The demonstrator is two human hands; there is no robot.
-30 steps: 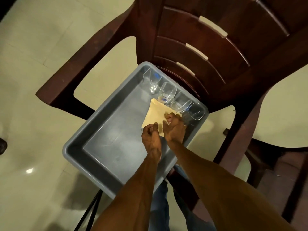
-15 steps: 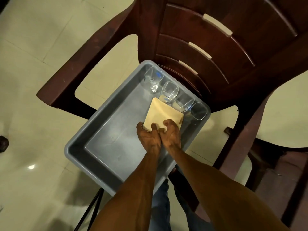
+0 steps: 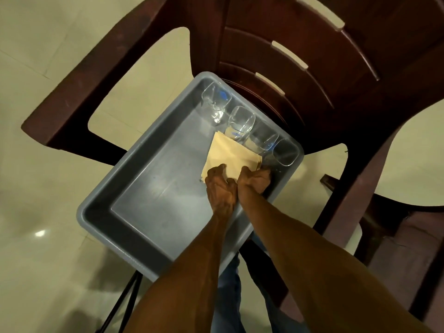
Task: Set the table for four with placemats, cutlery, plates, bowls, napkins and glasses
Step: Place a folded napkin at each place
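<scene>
A grey plastic tub (image 3: 134,179) rests on the seat of a dark red plastic chair (image 3: 300,56). Inside it, a stack of folded yellow napkins (image 3: 229,152) lies near the far right corner. My left hand (image 3: 219,188) grips the stack's near left edge, thumb on top. My right hand (image 3: 254,180) holds its near right edge. Several clear glasses lie in a row along the tub's far wall: one at the left (image 3: 216,102), one beside it (image 3: 241,121), another (image 3: 265,140), and one in the corner (image 3: 287,152).
The chair's armrests (image 3: 79,97) flank the tub. A second dark chair (image 3: 396,231) stands at the right. Black thin legs (image 3: 120,306) show at the bottom left over the pale tiled floor (image 3: 48,236). My jeans (image 3: 228,296) are below the tub.
Both hands slid from the middle of the napkin stack to its near edge and now grip it there. The view moved slightly closer to the tub.
</scene>
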